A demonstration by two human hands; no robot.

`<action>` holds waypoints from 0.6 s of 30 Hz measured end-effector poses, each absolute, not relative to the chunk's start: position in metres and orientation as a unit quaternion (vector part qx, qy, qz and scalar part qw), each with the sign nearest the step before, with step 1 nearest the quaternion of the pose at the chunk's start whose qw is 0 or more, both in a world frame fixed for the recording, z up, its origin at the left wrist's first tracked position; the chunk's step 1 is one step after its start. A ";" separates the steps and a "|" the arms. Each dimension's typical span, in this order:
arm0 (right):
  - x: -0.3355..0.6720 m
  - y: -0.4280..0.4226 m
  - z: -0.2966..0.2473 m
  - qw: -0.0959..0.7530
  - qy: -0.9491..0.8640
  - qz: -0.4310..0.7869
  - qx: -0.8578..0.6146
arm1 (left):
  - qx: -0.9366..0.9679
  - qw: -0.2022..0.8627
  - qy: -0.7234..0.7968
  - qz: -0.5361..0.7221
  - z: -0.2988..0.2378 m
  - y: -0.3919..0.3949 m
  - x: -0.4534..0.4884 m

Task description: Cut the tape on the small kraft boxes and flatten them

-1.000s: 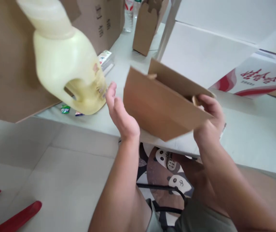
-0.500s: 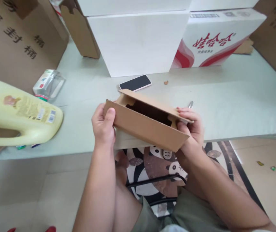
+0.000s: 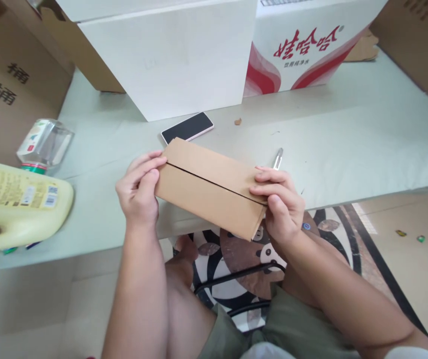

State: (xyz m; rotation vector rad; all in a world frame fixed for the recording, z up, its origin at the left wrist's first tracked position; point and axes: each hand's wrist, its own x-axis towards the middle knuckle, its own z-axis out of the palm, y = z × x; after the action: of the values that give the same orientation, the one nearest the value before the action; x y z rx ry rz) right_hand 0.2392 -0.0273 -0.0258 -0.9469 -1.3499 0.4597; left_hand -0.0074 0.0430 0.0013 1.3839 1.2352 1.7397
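A small brown cardboard box (image 3: pixel 208 187) with its top flaps folded down is held over the table's near edge. My left hand (image 3: pixel 138 187) grips its left end, thumb on the front and fingers pressed on the flap. My right hand (image 3: pixel 281 202) grips the right end, fingers curled over the top flap. A large pale-yellow plastic jug (image 3: pixel 15 207) lies on its side at the left of the pale green table (image 3: pixel 348 154).
A black phone (image 3: pixel 187 127) lies behind the box, and a small metal tool (image 3: pixel 278 158) beside my right hand. A crushed clear bottle (image 3: pixel 44 144) lies at left. White cartons (image 3: pixel 169 65), a red-printed carton (image 3: pixel 304 50) and brown cartons (image 3: pixel 8 94) line the back.
The box's flaps, open half a second ago, are now folded shut under both hands. A second ago my left hand was open beside the box. The view has swung right and down.
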 end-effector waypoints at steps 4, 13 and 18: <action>0.248 -0.026 -0.026 0.659 -0.594 0.193 -0.418 | 0.536 0.281 0.453 0.654 -0.002 0.043 -0.011; 0.253 -0.014 -0.044 0.538 -0.544 0.402 -0.504 | 0.318 0.287 0.493 0.757 -0.001 0.062 -0.024; 0.238 -0.011 -0.049 0.505 -0.561 0.463 -0.465 | 0.278 0.339 0.526 0.729 0.002 0.057 -0.021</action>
State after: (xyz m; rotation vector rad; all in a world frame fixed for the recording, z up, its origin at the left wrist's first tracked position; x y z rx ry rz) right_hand 0.2384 -0.0111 -0.0493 -1.1228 -1.3525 1.1163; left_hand -0.0209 0.0570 0.0019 0.7236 1.3690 1.8982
